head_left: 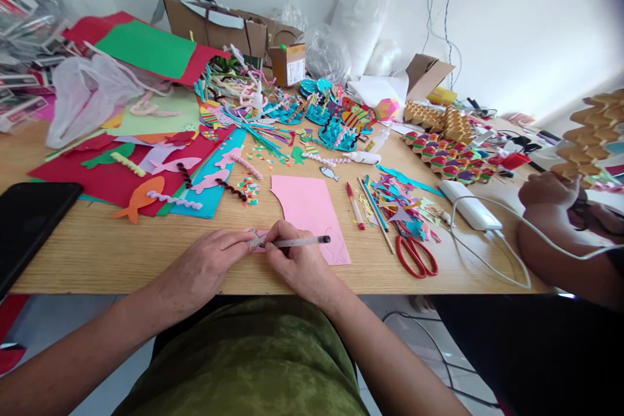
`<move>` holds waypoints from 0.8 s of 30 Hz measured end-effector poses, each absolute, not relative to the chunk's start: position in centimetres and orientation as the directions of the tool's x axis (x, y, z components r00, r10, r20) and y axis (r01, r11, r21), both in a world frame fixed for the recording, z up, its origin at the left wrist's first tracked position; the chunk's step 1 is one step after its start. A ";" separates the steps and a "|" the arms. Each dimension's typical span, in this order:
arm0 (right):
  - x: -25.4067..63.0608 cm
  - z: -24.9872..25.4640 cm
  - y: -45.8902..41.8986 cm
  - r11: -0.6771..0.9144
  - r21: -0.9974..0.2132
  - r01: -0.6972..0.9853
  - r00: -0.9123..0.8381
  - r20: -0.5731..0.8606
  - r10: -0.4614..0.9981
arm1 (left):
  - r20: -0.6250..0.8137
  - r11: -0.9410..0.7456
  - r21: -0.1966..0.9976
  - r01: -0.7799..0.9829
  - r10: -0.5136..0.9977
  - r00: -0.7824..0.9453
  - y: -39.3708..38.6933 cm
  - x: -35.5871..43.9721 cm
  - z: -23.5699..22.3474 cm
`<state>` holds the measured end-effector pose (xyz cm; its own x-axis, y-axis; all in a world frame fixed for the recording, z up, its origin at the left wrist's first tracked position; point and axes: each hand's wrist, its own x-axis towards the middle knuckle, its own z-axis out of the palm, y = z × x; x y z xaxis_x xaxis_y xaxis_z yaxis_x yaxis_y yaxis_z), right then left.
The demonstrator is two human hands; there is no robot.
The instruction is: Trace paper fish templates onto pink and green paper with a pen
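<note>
My right hand is closed around a pen with a clear barrel and black cap end, its tip near my left fingertips. My left hand presses a small pink paper piece against the table; grey lines show on it, mostly hidden by the fingers. Just behind lies a pink paper sheet with a fish outline drawn at its near right corner. A small grey-and-white paper fish rests beyond the sheet. To the right are a red marker and red-handled scissors.
Coloured paper, paper fish and fuzzy stems cover the left side. A black phone is at the left edge. Paper scraps and a white power bank with a cable lie right. Another person's hand holds egg-carton pieces.
</note>
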<state>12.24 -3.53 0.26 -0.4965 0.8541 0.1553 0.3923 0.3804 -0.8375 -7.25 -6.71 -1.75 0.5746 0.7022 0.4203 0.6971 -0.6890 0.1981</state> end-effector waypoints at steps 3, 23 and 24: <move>12.2 0.2 -3.6 0.380 -0.833 0.401 -0.479 0.162 0.862 | 0.447 -0.695 0.175 0.698 0.687 0.572 -6.7 -7.1 -1.6; 12.1 0.1 -4.0 0.416 -0.830 0.372 -0.505 0.195 0.841 | 0.440 -0.678 0.168 0.716 0.701 0.561 -6.8 -7.2 -1.9; 12.1 0.1 -4.0 0.418 -0.830 0.370 -0.507 0.197 0.839 | 0.438 -0.678 0.169 0.715 0.701 0.562 -6.8 -7.2 -1.9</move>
